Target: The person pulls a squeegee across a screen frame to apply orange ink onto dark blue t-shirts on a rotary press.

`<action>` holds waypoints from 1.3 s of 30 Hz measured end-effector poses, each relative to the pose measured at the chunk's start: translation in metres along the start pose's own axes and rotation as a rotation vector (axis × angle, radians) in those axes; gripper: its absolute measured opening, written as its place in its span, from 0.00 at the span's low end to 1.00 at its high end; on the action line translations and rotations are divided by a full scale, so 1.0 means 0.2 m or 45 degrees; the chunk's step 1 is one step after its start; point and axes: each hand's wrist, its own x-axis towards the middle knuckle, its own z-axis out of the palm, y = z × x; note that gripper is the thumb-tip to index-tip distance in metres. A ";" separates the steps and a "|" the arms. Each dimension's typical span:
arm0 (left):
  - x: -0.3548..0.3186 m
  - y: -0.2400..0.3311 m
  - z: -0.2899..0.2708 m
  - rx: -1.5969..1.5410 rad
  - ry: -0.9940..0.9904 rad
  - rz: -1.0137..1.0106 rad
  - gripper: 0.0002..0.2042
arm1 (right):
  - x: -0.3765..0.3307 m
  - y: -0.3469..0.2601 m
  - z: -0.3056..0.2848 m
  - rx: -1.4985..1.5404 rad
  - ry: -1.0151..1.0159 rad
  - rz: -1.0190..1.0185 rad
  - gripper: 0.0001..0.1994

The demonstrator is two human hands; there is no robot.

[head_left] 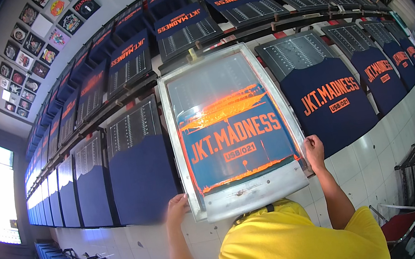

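Gripping a printing screen [234, 131] by its near corners, the person stands at a long bench [364, 161] lined with dark blue shirts; the left hand [176, 209] curls round the lower left corner of the metal frame, the right hand [315, 149] clasps the lower right edge, and both grips are closed on the frame itself (fingers wrapped, thumbs on top as far as can be seen). The screen lies flat, or nearly so, over one shirt station directly ahead, between a blank shirt [141, 180] on the left and a printed shirt [327, 103] on the right; its mesh is blue with orange ink smeared along the top and bottom of the lettering stencil. By the look of it the frame is stiff and moderately light, yet broad enough to want two hands set well apart; the mesh is likely taut and easily marked, so the frame rails are the place to hold, clear of the wet ink. More shirts run along a rear row [183, 25]; framed pictures [24, 54] cover the far wall.
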 end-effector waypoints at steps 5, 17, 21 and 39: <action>0.01 -0.01 -0.01 0.000 0.006 -0.012 0.10 | 0.01 0.05 0.01 0.056 -0.004 0.005 0.08; 0.01 -0.01 -0.02 0.016 0.006 -0.013 0.10 | 0.01 0.03 0.02 0.092 0.031 -0.028 0.07; 0.00 0.01 0.00 0.001 -0.015 -0.007 0.10 | 0.00 0.03 0.02 0.097 0.042 -0.023 0.07; -0.14 0.12 0.24 0.049 0.310 0.152 0.14 | 0.04 0.02 -0.01 -0.158 -0.093 0.093 0.19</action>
